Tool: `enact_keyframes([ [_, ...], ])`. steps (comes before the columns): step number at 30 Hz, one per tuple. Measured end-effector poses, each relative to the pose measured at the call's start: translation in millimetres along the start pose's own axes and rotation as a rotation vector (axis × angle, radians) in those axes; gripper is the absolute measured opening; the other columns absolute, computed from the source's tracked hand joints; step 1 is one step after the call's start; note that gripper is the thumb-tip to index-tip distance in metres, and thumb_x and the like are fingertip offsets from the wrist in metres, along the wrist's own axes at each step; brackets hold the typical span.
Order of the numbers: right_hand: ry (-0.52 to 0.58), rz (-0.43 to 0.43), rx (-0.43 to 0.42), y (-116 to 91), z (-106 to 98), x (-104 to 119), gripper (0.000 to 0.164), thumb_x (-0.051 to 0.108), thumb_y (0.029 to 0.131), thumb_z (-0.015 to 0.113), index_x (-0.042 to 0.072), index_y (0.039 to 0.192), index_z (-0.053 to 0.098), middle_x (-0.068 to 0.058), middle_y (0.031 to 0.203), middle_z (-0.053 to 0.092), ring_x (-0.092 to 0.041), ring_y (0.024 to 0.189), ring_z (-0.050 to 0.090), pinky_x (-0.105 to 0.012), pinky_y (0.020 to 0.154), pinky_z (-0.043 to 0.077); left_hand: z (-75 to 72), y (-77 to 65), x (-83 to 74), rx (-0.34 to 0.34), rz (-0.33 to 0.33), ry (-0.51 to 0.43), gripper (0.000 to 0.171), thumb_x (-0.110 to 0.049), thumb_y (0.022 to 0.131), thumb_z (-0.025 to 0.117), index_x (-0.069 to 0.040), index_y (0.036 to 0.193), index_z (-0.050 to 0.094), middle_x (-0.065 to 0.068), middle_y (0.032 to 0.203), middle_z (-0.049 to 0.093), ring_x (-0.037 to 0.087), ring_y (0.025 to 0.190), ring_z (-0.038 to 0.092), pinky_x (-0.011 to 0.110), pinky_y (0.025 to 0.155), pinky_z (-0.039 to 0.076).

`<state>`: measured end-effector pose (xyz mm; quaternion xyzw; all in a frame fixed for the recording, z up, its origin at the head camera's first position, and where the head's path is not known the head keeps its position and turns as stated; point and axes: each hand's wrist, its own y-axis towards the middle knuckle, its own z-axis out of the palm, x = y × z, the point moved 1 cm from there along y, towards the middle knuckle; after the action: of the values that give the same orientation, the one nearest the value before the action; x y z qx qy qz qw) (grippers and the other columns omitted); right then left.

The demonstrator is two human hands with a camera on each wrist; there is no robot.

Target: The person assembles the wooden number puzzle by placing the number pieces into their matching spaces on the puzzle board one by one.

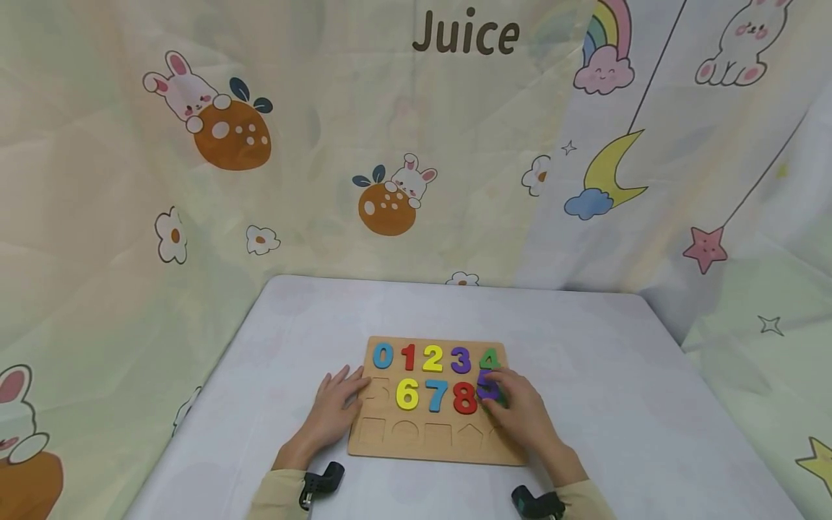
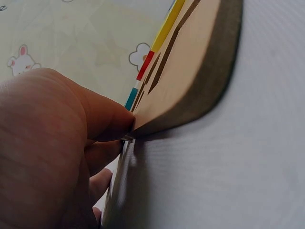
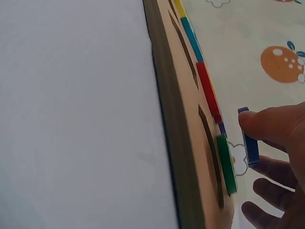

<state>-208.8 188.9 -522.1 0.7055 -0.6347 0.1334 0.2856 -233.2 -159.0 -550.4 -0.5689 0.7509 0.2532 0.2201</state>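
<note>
A wooden number puzzle board [image 1: 416, 446] lies on the table, with coloured numerals in its upper two rows. My right hand [image 1: 523, 412] pinches a purple number 5 [image 1: 487, 383] between thumb and finger. In the right wrist view, this number 5 [image 3: 250, 143] is held on edge, apart from the board. A green piece [image 3: 226, 164] sits on the board beside it, mostly hidden by my right hand in the head view. My left hand [image 1: 334, 404] rests at the board's left edge, thumb and finger touching it with the other fingers extended.
On the board stand the blue 0 [image 1: 383, 355], red 1 [image 1: 408, 357], yellow 2 [image 1: 432, 358], purple 3 [image 1: 461, 360], green 4 [image 1: 490, 358], yellow 6 [image 1: 406, 395], blue 7 [image 1: 436, 396] and red 8 [image 1: 464, 398]. Shape recesses line the bottom row. A white table [image 1: 604, 390] meets a printed cloth behind.
</note>
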Motion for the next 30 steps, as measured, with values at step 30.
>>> enact_keyframes([
  [30,0.035,-0.094,0.063,2.9,35.2,46.3,0.034,0.03,0.08,0.081,0.02,0.111,0.07,-0.001,0.135,0.06,-0.025,0.126,0.054,-0.046,0.103,0.048,-0.3,-0.4,-1.7,0.001,-0.005,-0.012,0.039,-0.012,0.094,0.059,-0.012,0.134,0.06,0.006,0.152,0.042,0.031,0.148,0.021,0.051,0.122,0.003],
])
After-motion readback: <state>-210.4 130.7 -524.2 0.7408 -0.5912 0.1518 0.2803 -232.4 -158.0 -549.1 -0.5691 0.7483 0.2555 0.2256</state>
